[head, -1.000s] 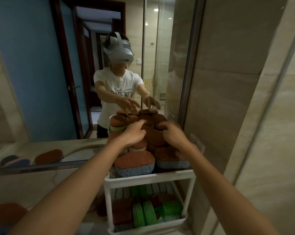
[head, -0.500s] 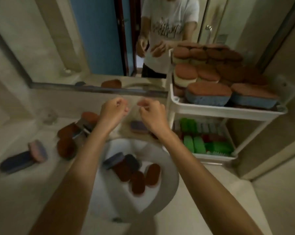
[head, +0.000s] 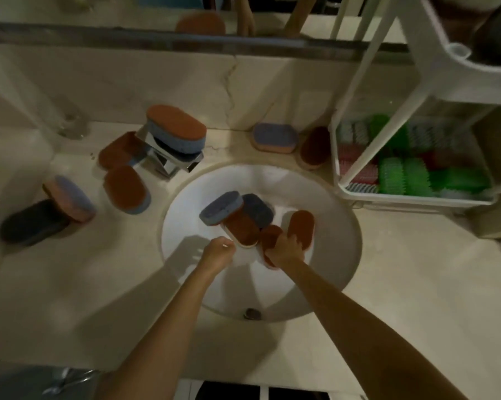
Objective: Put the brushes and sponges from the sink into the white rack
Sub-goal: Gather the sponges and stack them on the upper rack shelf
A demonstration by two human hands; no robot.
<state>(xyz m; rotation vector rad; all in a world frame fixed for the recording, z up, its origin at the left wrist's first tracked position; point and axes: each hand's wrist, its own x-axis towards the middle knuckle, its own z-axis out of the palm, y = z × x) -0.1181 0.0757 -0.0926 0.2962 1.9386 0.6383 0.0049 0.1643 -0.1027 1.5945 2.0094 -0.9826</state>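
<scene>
Several oval sponges lie in the round white ceramic sink (head: 334,255). The right hand (head: 285,251) curls its fingers round the near end of one sponge with a rough brown top (head: 270,235). The left hand (head: 217,252) hovers just beside it, fingers curled inward, and nothing is visible inside it. A blue foam sponge (head: 221,207) leans on another brown one. The white plastic rack (head: 416,197) stands at the right, and its lower shelf is full of green and red bristle brushes (head: 402,176).
</scene>
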